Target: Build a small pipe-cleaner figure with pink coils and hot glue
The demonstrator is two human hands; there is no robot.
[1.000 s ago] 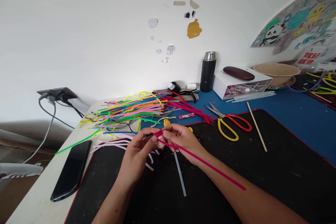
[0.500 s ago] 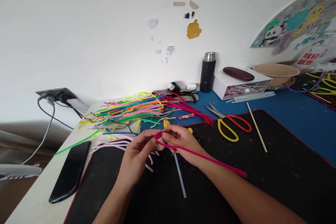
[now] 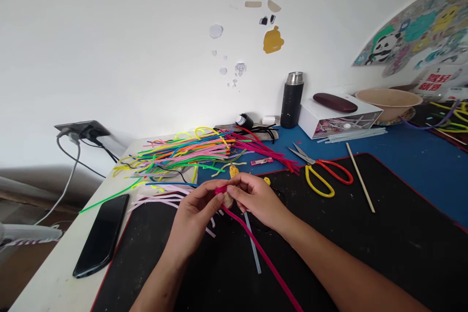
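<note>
Between my two hands, above the black mat point(image 3: 340, 248), is a magenta pipe cleaner point(image 3: 263, 257), bunched or wound at its upper end. My left hand point(image 3: 199, 209) pinches the bunched part from the left. From the right, my right hand point(image 3: 258, 200) closes its thumb and fingers on the same spot. A small beige piece point(image 3: 227, 200) shows just beneath the magenta part; the fingers cover most of it. The pipe cleaner's long tail hangs down to the lower edge of the view. Under it lies a translucent glue stick point(image 3: 255, 248).
Many coloured pipe cleaners point(image 3: 186, 151) are piled behind my hands. Scissors point(image 3: 310, 162) with red and yellow handles and a wooden stick point(image 3: 360, 175) lie right. A phone point(image 3: 101, 234) is at left. A black thermos point(image 3: 291, 102), a white box point(image 3: 310, 122) and a bowl point(image 3: 389, 102) stand along the wall.
The magenta tail has swung down from across my right forearm to hang toward the lower edge. My hands keep their pinch at the same place. The view has shifted slightly.
</note>
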